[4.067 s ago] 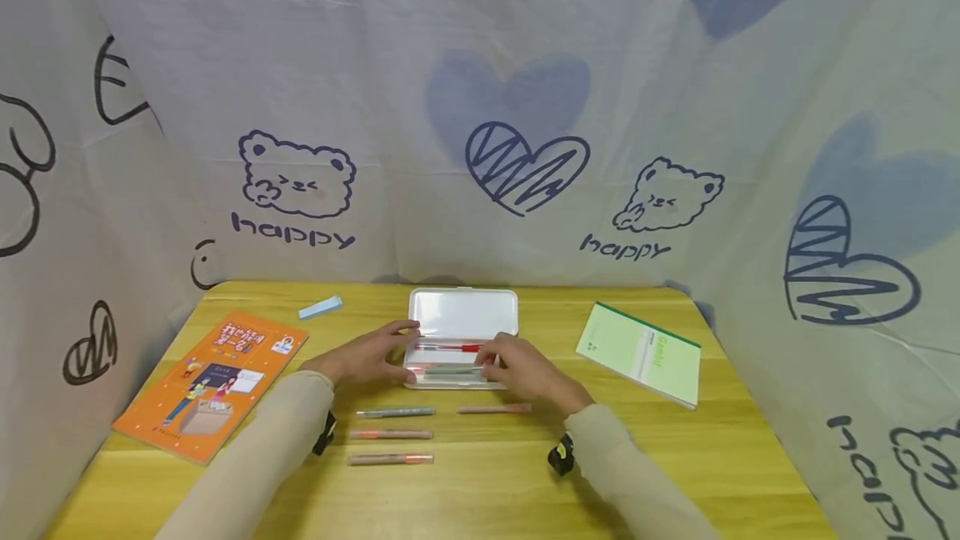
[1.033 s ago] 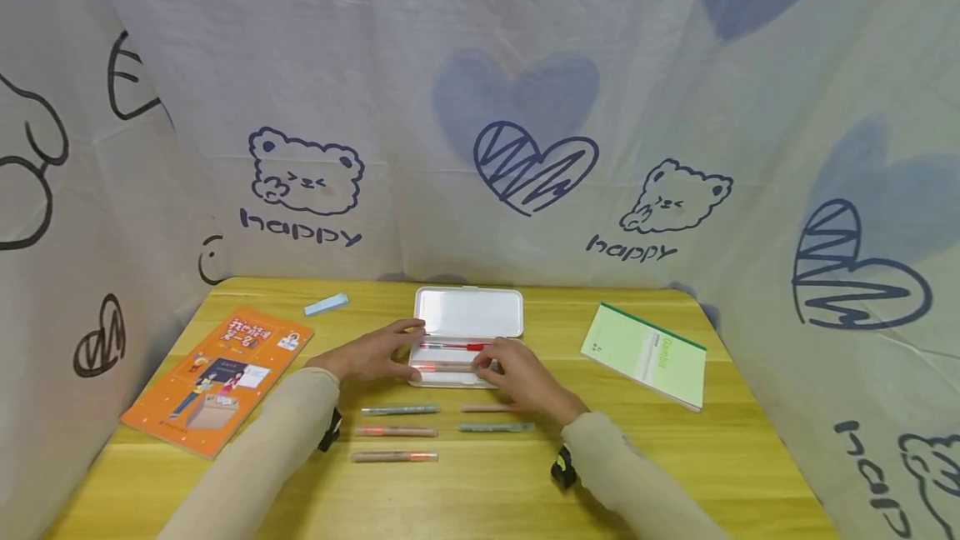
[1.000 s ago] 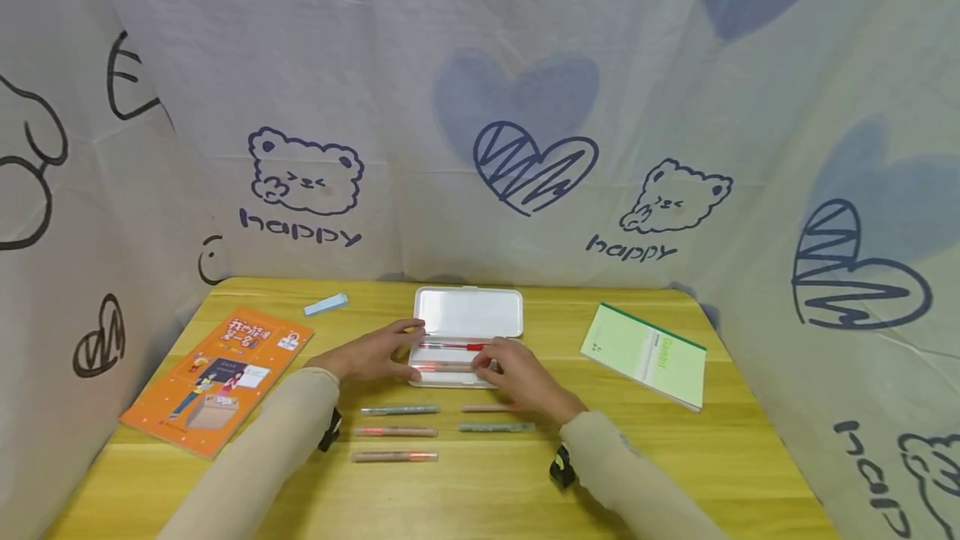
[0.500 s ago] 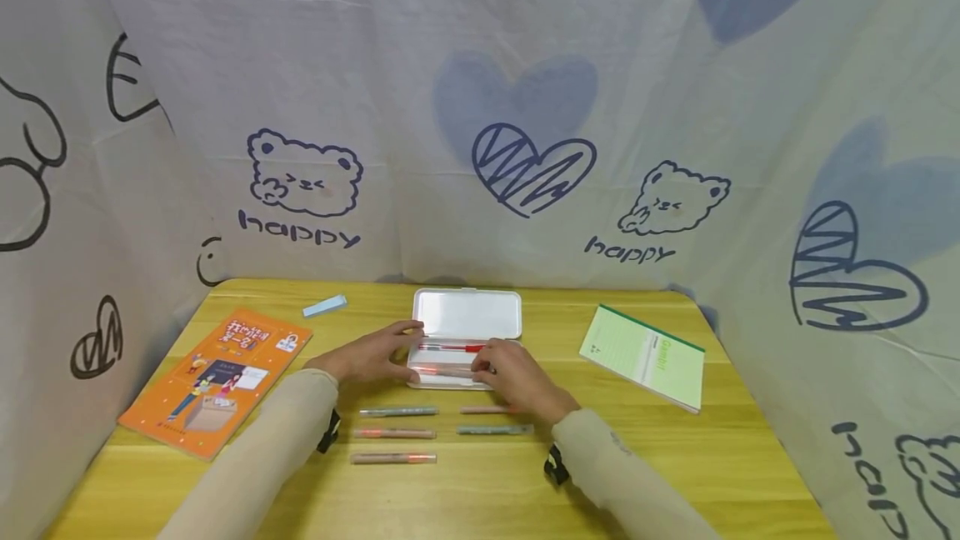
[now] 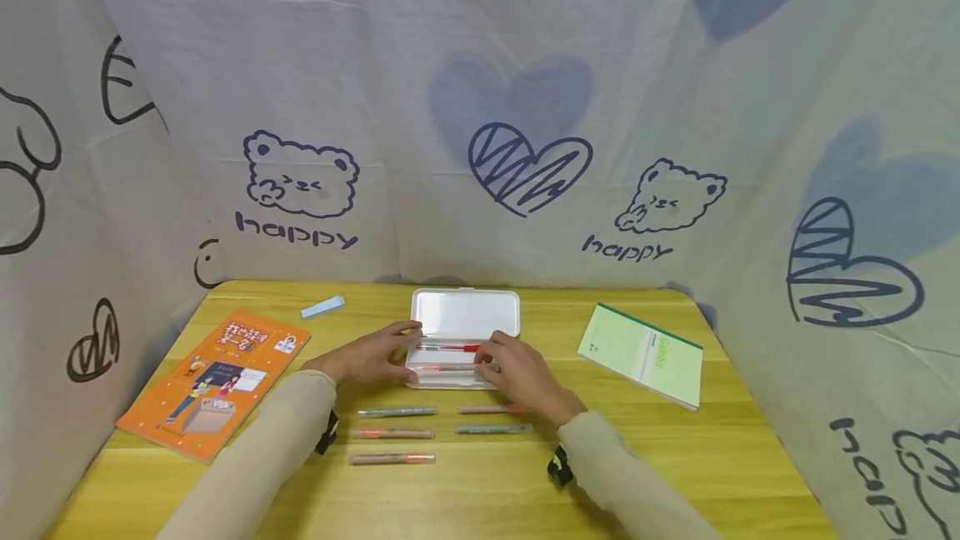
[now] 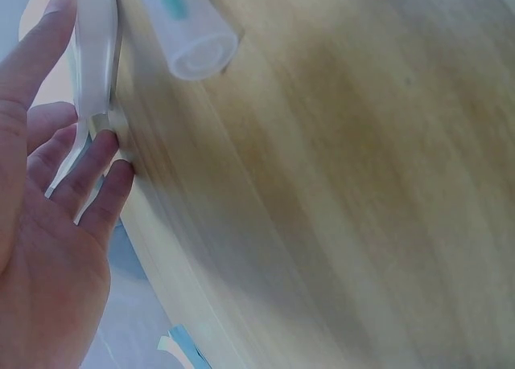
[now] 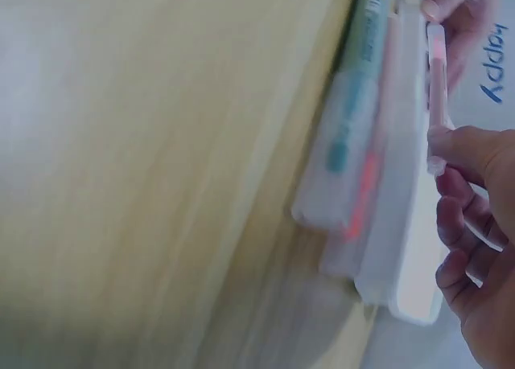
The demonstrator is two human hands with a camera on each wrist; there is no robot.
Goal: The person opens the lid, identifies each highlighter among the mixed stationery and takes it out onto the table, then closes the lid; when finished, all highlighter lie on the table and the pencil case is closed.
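A white pencil case (image 5: pixel 465 312) lies open on the table with its lid tipped back. My left hand (image 5: pixel 371 357) grips its left end, the thumb at the near corner and fingers at the far one; in the left wrist view that hand (image 6: pixel 48 208) touches the case wall (image 6: pixel 96 47). Inside lies a red pen (image 5: pixel 450 347). My right hand (image 5: pixel 517 369) pinches one end of a coral highlighter (image 5: pixel 450 367) over the front of the case; the right wrist view shows this highlighter (image 7: pixel 438 71) between thumb and finger. The right fingertips hide part of the case.
Before the case lie grey-green markers (image 5: pixel 397 412) (image 5: pixel 493 429) and coral highlighters (image 5: pixel 393 434) (image 5: pixel 392 458) (image 5: pixel 487 409). An orange book (image 5: pixel 213 386) lies left, a light blue strip (image 5: pixel 322 307) behind it. A green notebook (image 5: pixel 641 355) lies right.
Since the oldest frame, a grey-green marker has come from the case to the table at front right. During the last second my right hand shifts only slightly at the coral highlighter; the left stays put.
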